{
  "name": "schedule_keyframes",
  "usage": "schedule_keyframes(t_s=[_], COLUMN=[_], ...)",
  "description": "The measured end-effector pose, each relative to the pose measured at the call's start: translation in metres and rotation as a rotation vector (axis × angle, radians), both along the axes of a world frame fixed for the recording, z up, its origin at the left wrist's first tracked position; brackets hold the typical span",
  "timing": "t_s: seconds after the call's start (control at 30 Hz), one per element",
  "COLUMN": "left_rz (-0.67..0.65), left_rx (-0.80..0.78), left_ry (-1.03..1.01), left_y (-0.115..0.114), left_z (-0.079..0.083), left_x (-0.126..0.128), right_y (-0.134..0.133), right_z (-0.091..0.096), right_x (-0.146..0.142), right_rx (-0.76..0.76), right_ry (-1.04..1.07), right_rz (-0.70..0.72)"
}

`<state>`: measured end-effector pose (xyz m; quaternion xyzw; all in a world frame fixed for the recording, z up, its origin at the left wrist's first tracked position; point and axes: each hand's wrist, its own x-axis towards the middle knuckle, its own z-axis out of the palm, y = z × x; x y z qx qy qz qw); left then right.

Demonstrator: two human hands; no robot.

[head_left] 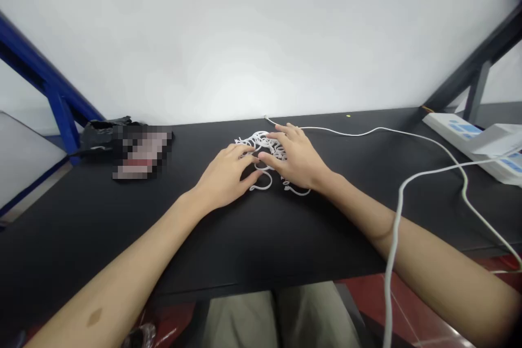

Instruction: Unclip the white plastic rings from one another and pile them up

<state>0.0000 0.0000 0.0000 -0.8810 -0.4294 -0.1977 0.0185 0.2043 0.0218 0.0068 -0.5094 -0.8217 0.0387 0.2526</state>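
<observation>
A heap of thin white loops (pixel 261 139), curved like open rings or hooks, lies on the black table (pixel 228 244) in front of me. My left hand (pixel 226 176) rests at the heap's left side, fingers spread and touching it. Under its thumb and fingertips one white loop (pixel 265 185) sticks out toward me. Over the right part of the heap lies my right hand (pixel 299 157), palm down with fingers apart, hiding some pieces. Another white curved piece (pixel 297 192) shows below that hand. Neither hand is closed around anything I can see.
A crumpled black plastic bag (pixel 101 136) with a blurred-out label lies at the left. White boxes with blue print (pixel 460 128) stand at the right. A white cable (pixel 359 134) crosses the back; another (pixel 395 239) hangs across my right forearm. A white wall (pixel 244 38) rises behind.
</observation>
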Motion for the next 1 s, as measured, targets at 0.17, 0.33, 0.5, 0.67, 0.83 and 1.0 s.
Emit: schedule_keyframes(t_s=[0.17,0.33,0.5,0.67,0.83,1.0], left_rz=[0.030,0.055,0.060,0.132,0.160,0.172], left_rx=[-0.025,-0.052,-0.044,-0.004,-0.132,-0.189], left_ry=[-0.092,-0.134,-0.153,-0.192,-0.085,0.049], left_y=[0.005,0.005,0.006,0.006,0.006,0.006], left_z=[-0.001,0.002,0.001,0.000,-0.002,-0.006], left_x=[-0.006,-0.006,-0.006,-0.008,-0.011,-0.009], right_y=[-0.003,0.000,0.002,0.003,0.004,0.005], right_z=[0.001,-0.005,-0.008,-0.008,-0.010,-0.014], right_x=[-0.001,-0.003,-0.005,-0.006,-0.009,-0.013], right_rx=[0.005,-0.056,-0.089,-0.001,0.065,0.144], right_ry=[-0.101,-0.186,-0.211,-0.163,-0.133,-0.119], right_rz=[0.064,0.093,0.088,0.091,0.102,0.108])
